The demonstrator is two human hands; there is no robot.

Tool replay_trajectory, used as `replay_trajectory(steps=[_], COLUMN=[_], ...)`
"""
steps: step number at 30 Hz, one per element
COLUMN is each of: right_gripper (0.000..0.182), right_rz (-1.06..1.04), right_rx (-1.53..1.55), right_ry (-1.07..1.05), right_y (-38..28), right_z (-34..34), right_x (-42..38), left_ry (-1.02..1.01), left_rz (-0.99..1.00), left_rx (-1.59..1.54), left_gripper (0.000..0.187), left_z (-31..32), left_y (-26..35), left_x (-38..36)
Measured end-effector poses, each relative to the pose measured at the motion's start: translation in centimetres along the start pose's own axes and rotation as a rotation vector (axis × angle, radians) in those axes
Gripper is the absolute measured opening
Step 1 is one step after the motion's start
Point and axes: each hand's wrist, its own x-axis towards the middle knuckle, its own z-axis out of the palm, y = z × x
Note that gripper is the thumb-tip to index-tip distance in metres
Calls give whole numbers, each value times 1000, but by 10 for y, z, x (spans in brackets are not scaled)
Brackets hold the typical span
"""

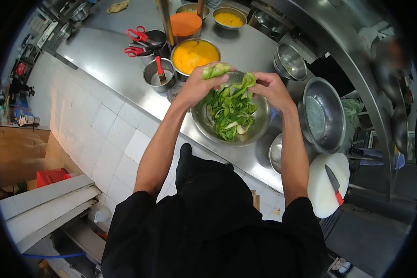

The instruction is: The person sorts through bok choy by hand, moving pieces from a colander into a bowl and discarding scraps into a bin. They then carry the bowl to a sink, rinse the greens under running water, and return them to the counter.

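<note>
My left hand is closed around a pale green bok choy head above the left rim of a metal colander. Between the thumb and fingers of my right hand is a green bok choy leaf, over the colander's far right side. Loose leafy greens are heaped inside the colander, which stands at the edge of the steel counter. Just beyond my left hand sits a bowl of yellow egg yolks.
A small pot holds a red-handled brush, beside a container with red scissors. To the right are a large steel basin, stacked bowls, and a white cutting board carrying a knife. A post rises behind the yolks.
</note>
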Motion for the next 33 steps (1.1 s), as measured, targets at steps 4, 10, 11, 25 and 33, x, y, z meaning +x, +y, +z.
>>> replay_trajectory(steps=[4, 10, 11, 25, 33], right_gripper=[13, 23, 23, 15, 10], right_rz=[7, -3, 0, -44, -29], right_rx=[5, -98, -88, -509, -487], right_ry=[36, 382, 387, 396, 246], right_y=[1, -3, -6, 3, -18], right_z=[9, 27, 30, 40, 36], right_x=[15, 4, 3, 39, 30], left_ry=[-68, 83, 89, 87, 40], left_rz=[33, -52, -47, -162, -97], left_rx=[76, 42, 41, -6, 121], left_gripper=[22, 13, 12, 26, 37], left_z=[21, 11, 11, 3, 9], left_y=[9, -11, -12, -21, -27], left_x=[22, 32, 31, 10, 10])
